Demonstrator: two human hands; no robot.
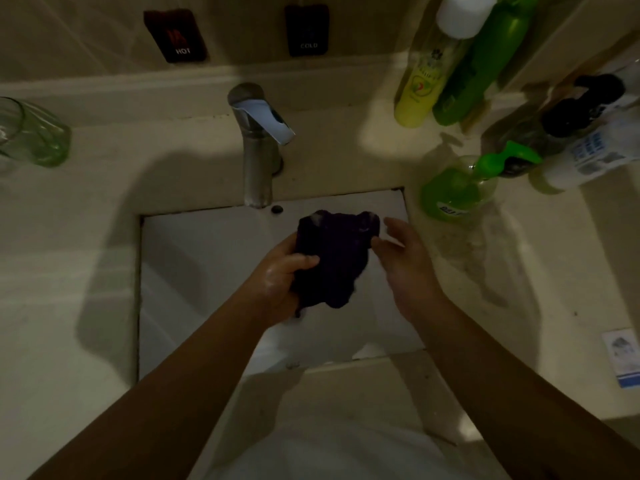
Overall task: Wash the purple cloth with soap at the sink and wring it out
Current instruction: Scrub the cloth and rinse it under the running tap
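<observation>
I am holding the purple cloth (334,259) bunched over the white sink (194,258), just below the faucet (258,143). My left hand (285,271) is clamping it, fingers curled tight around its left edge, thumb across the front. My right hand (403,258) is hovering beside the cloth's right edge, fingers loosely apart, gripping nothing. A green soap bottle (457,188) is standing on the counter to the right.

**Bare forearms, pale garment below**

Two bare forearms are seen, with no sleeve reaching the wrists or the visible length of either arm. No rings, watch or bands are visible on the left hand (282,275) or the right hand (407,261). A wet sheen is seen on the left hand. A pale, whitish garment is seen at the bottom edge, between the arms.
</observation>
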